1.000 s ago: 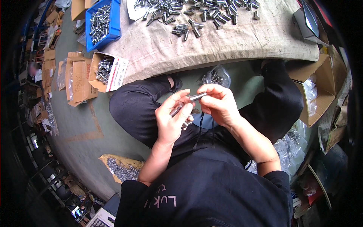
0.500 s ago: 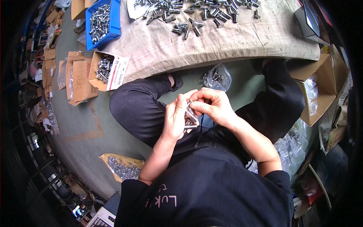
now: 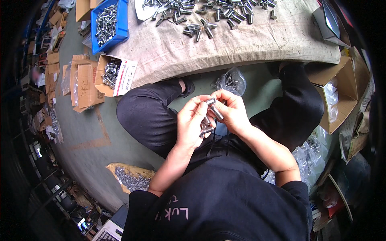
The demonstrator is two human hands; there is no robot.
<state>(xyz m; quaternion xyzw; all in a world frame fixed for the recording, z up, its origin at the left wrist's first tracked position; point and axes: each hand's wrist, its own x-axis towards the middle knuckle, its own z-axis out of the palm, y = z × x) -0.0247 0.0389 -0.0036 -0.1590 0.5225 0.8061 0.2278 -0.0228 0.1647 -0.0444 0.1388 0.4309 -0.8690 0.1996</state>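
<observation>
Between my two hands, above my lap, is a shiny metal bolt (image 3: 217,113) with a thick head. My right hand (image 3: 234,113) is closed on it with thumb and fingers, and the left fingertips meet it at the head. More bolts lie in my left hand (image 3: 188,125), which is curled around them; one bolt (image 3: 206,131) sticks out at the lower side of the palm. How many it holds is hidden by the fingers. Beyond my knees, similar loose bolts (image 3: 209,30) are heaped on a cloth-covered table (image 3: 241,50).
A blue bin (image 3: 123,35) and a small carton (image 3: 128,76), both with bolts, stand left of the table. A plastic bag of metal parts (image 3: 233,82) lies on the floor between my feet. An open cardboard box (image 3: 341,94) is at right, a yellowish sack of small parts (image 3: 134,178) lower left.
One bolt has turned and come up between the fingertips, its head now showing near the left thumb. Both hands have shifted slightly; the bolts in the left palm show more.
</observation>
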